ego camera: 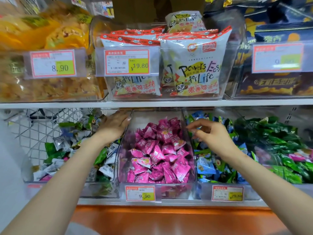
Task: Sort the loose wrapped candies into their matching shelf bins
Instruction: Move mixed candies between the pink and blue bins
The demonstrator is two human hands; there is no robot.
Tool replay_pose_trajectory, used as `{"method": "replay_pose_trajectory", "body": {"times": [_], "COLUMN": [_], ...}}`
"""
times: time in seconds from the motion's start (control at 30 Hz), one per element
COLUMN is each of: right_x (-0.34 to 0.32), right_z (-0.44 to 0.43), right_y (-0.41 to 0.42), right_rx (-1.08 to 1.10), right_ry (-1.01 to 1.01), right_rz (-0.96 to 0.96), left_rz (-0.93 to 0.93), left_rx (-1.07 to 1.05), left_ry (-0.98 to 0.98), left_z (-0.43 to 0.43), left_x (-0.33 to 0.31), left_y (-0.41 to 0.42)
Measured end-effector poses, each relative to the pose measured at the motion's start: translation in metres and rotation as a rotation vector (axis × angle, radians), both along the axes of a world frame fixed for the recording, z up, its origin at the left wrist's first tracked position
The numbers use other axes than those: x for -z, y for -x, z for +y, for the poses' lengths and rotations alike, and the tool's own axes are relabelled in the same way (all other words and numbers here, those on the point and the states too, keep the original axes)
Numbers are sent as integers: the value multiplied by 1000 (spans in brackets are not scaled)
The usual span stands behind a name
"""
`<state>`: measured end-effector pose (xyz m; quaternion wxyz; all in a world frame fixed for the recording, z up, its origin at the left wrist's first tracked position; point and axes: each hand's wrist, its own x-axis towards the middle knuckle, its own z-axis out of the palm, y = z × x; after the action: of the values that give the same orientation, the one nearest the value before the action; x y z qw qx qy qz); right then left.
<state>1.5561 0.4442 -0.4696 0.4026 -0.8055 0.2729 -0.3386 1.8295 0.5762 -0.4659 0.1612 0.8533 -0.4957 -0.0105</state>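
Two hands are seen: left hand (116, 123) laid flat on the pink-candy bin (122, 150), right hand (210, 134) loosely curled, empty. Mixed candies (105, 171), left bin (101, 187), are judged light, slippery, best pinched at crimped ends.

Count taken: two shelves, seven clear bins, five price tags, two hands.
The upper shelf (152, 103) carried three bins: yellow-snack bin (13, 97), white-packet bin (169, 97), dark-packet bin (235, 92). The lower shelf (169, 203) carried four: mixed bin (27, 174), pink bin (123, 150), blue bin (205, 190), green bin (301, 186). Price tags (53, 63) numbered three above, two below. One left hand (115, 123), one right hand (211, 134). The candies (157, 150) were too many to count.
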Motion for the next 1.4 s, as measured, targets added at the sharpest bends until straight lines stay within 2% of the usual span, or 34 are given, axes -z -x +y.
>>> {"method": "replay_pose_trajectory", "body": {"times": [0.1, 0.17, 0.23, 0.47, 0.6, 0.73, 0.83, 0.93, 1.03, 1.17, 1.4], "right_x": [-1, -1, -1, -1, 0, 9, 18, 22, 20, 9, -7], "right_z": [-5, -8, -14, -49, -61, -59, -61, -66, -69, -77, -86], "right_y": [2, 5, 8, 28, 25, 3, -7, -9, -6, 12, 52], "right_rx": [10, 23, 39, 162, 10, -138, -110, -37, 8, 83, 96], "right_ry": [6, 0, 6, 87, 126, 213, 254, 269, 316, 148, 20], "right_rz": [-10, -26, -28, 42, 285, 643, 798, 852, 802, 649, 405], "left_rz": [-67, -62, -29, -116, -189, -36, 21, 36, 7, 53, 131], "left_rx": [-24, -50, -63, -112, -10, 228, 359, 412, 406, 409, 430], "left_ry": [-148, -176, -139, 70, 103, 176, 206, 146, 70, 38, 28], "left_z": [-4, -9, -13, -18, -33, -58, -73, -82, -87, -86, -88], "left_x": [6, 8, 9, -5, -10, -3, 9, 21, 27, 32, 33], "left_y": [3, 0, -2, 17, 47, 94, 119, 128, 128, 124, 122]}}
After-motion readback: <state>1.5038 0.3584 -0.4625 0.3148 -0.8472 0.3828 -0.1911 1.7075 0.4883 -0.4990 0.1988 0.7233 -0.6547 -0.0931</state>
